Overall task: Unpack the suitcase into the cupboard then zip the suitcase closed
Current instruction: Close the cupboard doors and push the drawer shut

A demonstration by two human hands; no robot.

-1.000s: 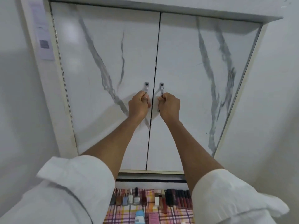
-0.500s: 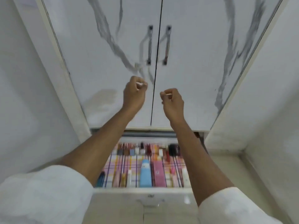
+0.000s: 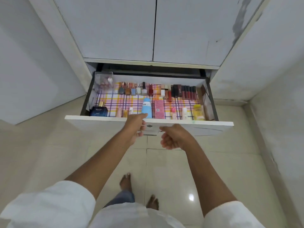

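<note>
The cupboard (image 3: pixel 154 28) doors are sitting closed above an open drawer (image 3: pixel 205 123) holding cosmetics on a plaid liner (image 3: pixel 115 102), a blue bottle (image 3: pixel 146 107) lying near its front edge. The left hand (image 3: pixel 136 127) is curling its fingers at the drawer handle (image 3: pixel 150 132) on the front edge. The right hand (image 3: pixel 174 137) is hanging loosely curled just beside it, holding nothing.

An open drawer (image 3: pixel 213 123) under the shut cupboard doors (image 3: pixel 154 28) has a plaid liner (image 3: pixel 115 101). Along its back stand nail polish bottles (image 3: pixel 136 90) and lipsticks (image 3: pixel 187 92). Nearer the front lie a blue tube (image 3: pixel 146 107), a pink box (image 3: pixel 159 109), a dark perfume box (image 3: pixel 98 111) and a yellow bottle (image 3: pixel 198 111).
</note>
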